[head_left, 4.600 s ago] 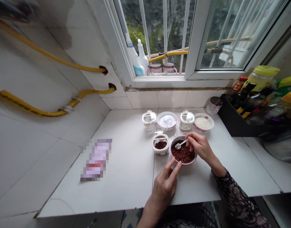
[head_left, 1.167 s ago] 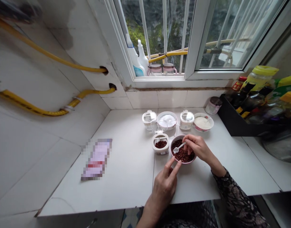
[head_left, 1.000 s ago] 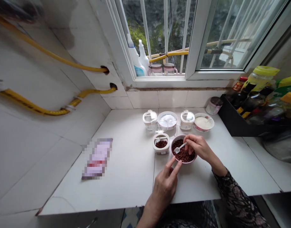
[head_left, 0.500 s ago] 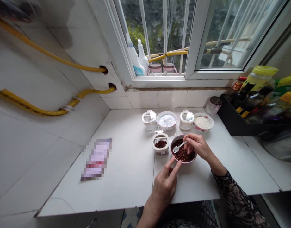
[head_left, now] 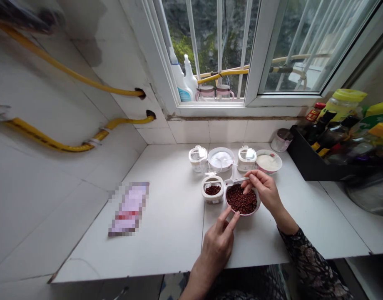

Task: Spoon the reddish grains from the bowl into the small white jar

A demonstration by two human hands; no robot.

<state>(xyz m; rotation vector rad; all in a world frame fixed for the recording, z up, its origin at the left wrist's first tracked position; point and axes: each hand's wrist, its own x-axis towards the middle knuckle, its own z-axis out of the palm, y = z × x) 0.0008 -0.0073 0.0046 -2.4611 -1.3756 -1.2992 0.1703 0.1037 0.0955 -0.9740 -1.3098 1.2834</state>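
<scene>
A small white spoon (head_left: 237, 181) is pinched in my right hand (head_left: 263, 187), level above the far rim of a bowl (head_left: 243, 215). Dark reddish-brown dried grains (head_left: 241, 201) fill much of that bowl. My left hand (head_left: 219, 237) rests two outstretched fingertips, apart from each other, against the bowl's near rim. Just left of the bowl, a small square jar (head_left: 212, 199) stands with its clear lid (head_left: 214, 166) raised and similar grains inside. The spoon's scoop end lies near the jar's right edge; whether anything is in it cannot be made out.
Behind stand two lidded jars (head_left: 198, 160) (head_left: 247, 160), a bowl of white granules (head_left: 221, 158) and a bowl of pale powder (head_left: 268, 161). A black bottle box (head_left: 316, 171) is at right. A blurred-out packet (head_left: 130, 208) lies left on the white counter (head_left: 166, 233).
My right hand has raised the spoon from over the grains to the bowl's far rim. My left fingertips stay at the near rim. The view has shifted slightly.
</scene>
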